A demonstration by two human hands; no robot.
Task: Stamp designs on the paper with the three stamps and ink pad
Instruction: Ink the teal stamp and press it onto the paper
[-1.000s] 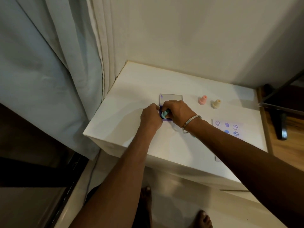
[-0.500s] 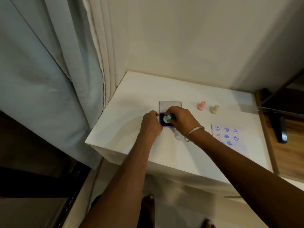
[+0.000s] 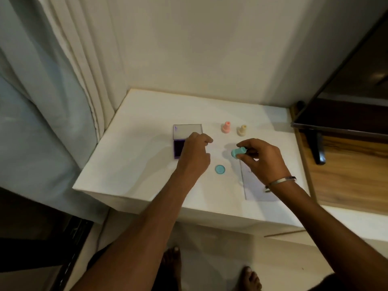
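1. One white table (image 3: 134, 164) carries everything; its far edge meets the wall, and curtains hang past its left edge.
2. Paper (image 3: 255, 189) lies flat near the table's front right corner, mostly hidden under the right wrist; any prints on it are too faint to read.
3. Left hand (image 3: 194, 153) rests over the right part of the ink pad, fingers curled loosely inward, nothing visibly gripped; whether it touches the pad cannot be told.
4. Right hand (image 3: 261, 158) is raised above the paper's far left corner, thumb and fingertips pinched closed on the teal stamp; a metal bangle (image 3: 280, 181) sits on that wrist.
5. Ink pad (image 3: 181, 141) lies open, left of the table's centre: dark purple pad nearer, clear lid folded back toward the far edge.
6. Teal stamp (image 3: 238, 152) is tilted sideways, base pointing left, off the table.
7. Pink stamp (image 3: 226, 127) stands upright toward the far edge, right of the lid.
8. Cream stamp (image 3: 241, 130) stands upright just beside it, to its right.
9. Teal round cap (image 3: 220, 169) lies flat between both hands, closer to the front edge.
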